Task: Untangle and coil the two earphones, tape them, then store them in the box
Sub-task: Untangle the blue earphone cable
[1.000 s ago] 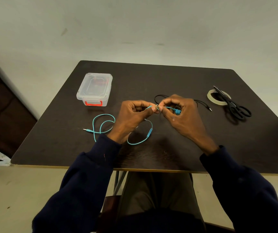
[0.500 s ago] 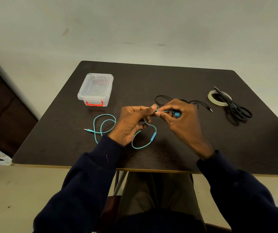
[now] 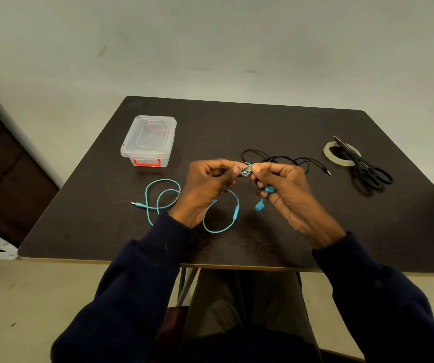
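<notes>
A turquoise earphone lies in loops on the dark table, its plug at the left. My left hand and my right hand both pinch a tangled knot of its cord between them, just above the table. One turquoise earbud dangles below my right hand; another sits in that palm. A black earphone lies in a loose heap right behind my hands. A clear lidded box with a red latch stands at the back left.
A roll of clear tape sits at the right with black scissors lying across it. The table's near edge runs just in front of my sleeves. A dark panel stands at the far left.
One turquoise earbud has dropped free and now hangs below my right hand. Both hands stay at the knot, working the cord; the loop under my left hand has shifted slightly.
</notes>
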